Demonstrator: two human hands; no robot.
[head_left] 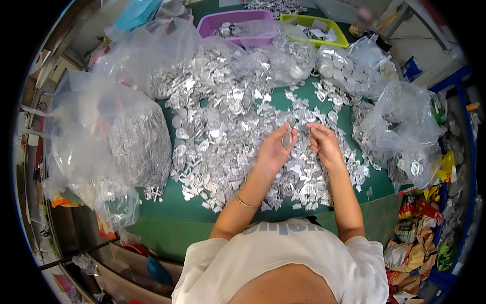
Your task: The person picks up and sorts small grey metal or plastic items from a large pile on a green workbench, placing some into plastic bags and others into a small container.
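Note:
Over a wide heap of small silver metal pieces (217, 137) on a green table, both my hands are raised close together. My left hand (276, 147) is closed on a round silver disc (287, 140), held between thumb and fingers with its flat face showing. A hand's width to the right, my right hand (324, 144) has thumb and forefinger pinched together. Whatever lies in that pinch, if anything, is too small to make out against the heap. The pieces below are flat and of mixed shapes, some round, some like crosses or figures.
A large clear bag (139, 142) of silver pieces stands at the left, another clear bag (400, 121) at the right. Behind the heap are a purple basin (205, 26) and a yellow-green basin (344, 41). The green table's front edge (167, 228) runs before me.

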